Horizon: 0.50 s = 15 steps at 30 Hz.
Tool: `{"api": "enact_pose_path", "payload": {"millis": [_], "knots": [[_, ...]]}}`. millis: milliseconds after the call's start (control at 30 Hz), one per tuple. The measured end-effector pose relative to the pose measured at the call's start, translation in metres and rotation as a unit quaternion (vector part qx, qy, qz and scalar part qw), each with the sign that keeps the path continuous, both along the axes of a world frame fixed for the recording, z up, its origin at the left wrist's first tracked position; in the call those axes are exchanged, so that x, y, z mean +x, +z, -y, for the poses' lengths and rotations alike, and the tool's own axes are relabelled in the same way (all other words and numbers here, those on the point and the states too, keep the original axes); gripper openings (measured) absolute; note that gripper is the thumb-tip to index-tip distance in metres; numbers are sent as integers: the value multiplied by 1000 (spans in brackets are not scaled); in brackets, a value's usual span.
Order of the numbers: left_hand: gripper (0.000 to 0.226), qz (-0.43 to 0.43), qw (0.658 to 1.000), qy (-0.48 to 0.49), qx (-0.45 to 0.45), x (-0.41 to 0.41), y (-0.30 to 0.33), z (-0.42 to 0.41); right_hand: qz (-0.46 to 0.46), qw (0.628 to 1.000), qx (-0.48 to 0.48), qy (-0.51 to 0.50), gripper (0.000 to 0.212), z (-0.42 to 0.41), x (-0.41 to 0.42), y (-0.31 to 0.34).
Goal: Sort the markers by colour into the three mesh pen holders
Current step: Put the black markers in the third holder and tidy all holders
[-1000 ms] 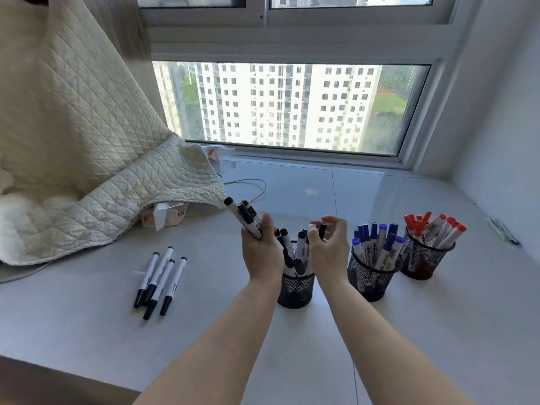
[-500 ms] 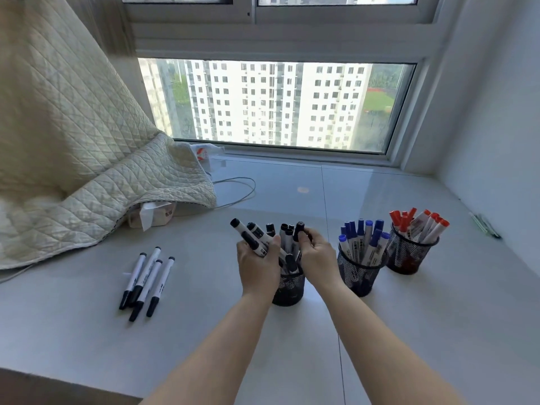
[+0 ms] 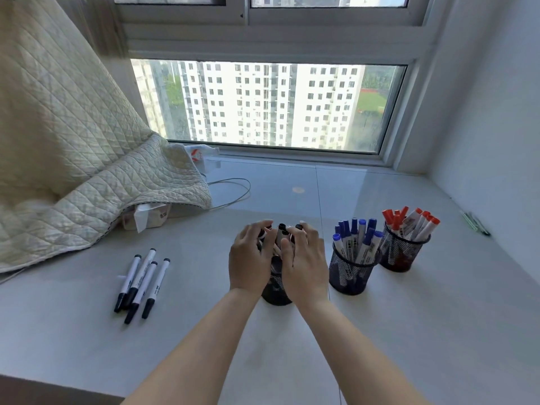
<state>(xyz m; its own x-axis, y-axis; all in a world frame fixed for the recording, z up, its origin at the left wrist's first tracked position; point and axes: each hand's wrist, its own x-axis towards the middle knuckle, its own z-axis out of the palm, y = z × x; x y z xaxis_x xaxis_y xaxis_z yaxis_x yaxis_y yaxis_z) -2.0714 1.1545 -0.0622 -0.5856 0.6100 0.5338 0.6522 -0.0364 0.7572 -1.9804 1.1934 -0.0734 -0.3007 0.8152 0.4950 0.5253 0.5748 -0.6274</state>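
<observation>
L hand (image 3: 249, 260) lowered; 4 black markers (image 3: 140, 283) loose, 3 holders (image 3: 350, 276).

One view is given, taken from head height and aimed forward and down across the table (image 3: 380, 331) toward the window (image 3: 268, 106). Both forearms are seen entering from the bottom edge, near the lens; the far wall is included.

Three black mesh pen holders upright in a row: left (image 3: 276, 290), black-capped markers (image 3: 282, 229), count apparently hidden; middle (image 3: 350, 273), blue markers (image 3: 355, 238); right (image 3: 401, 254), red markers (image 3: 415, 223). Four loose black markers (image 3: 140, 283) lie left.
</observation>
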Motion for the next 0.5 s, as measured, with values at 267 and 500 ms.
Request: {"api": "enact_pose_path", "payload": {"millis": [267,500], "knots": [[32,-77,994,-27,-78,-3,-13,10,-74,997,-30,-16,26,4,14,3],[39,-27,997,4,-65,-24,-26,54,-87,986,143,-5,29,52,-7,9]]}}
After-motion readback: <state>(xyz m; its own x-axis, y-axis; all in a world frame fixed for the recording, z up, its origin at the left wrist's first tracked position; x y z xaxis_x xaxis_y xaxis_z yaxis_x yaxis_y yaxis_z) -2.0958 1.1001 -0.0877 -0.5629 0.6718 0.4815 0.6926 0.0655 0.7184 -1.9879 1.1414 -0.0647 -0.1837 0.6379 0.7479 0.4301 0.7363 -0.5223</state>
